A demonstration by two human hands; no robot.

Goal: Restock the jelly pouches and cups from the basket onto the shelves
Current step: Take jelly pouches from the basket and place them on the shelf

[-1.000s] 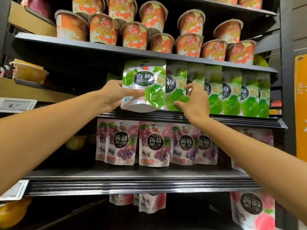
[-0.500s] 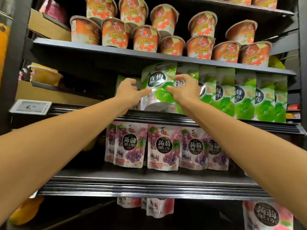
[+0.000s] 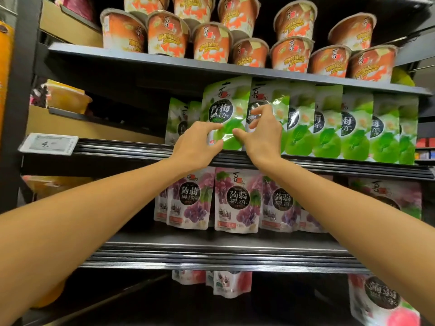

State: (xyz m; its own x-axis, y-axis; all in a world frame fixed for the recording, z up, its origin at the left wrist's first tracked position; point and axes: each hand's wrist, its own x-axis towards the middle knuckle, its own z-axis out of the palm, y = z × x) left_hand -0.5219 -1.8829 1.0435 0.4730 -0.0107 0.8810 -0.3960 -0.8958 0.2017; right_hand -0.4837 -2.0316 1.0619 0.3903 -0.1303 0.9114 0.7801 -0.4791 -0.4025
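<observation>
A green jelly pouch [image 3: 224, 107] stands upright at the front of the middle shelf [image 3: 122, 147], at the left end of a row of like green pouches [image 3: 355, 128]. My left hand [image 3: 196, 143] pinches its lower left edge between thumb and forefinger. My right hand [image 3: 264, 135] has its thumb on the pouch's lower front, and its fingers curl at the right edge, over the neighbouring pouch. Orange jelly cups [image 3: 211, 42] crowd the shelf above. Purple grape pouches [image 3: 235, 201] line the shelf below. The basket is out of view.
Two more green pouches [image 3: 179, 121] stand farther back to the left, beside a dark gap. A price tag [image 3: 48, 143] hangs on the shelf rail at left. Pink pouches [image 3: 381, 300] sit on the lowest shelf. Yellow packs [image 3: 66, 95] lie at far left.
The green pouch went from tilted and lifted in my left hand to upright on the shelf edge. My right hand joined it from the right. The view moved closer.
</observation>
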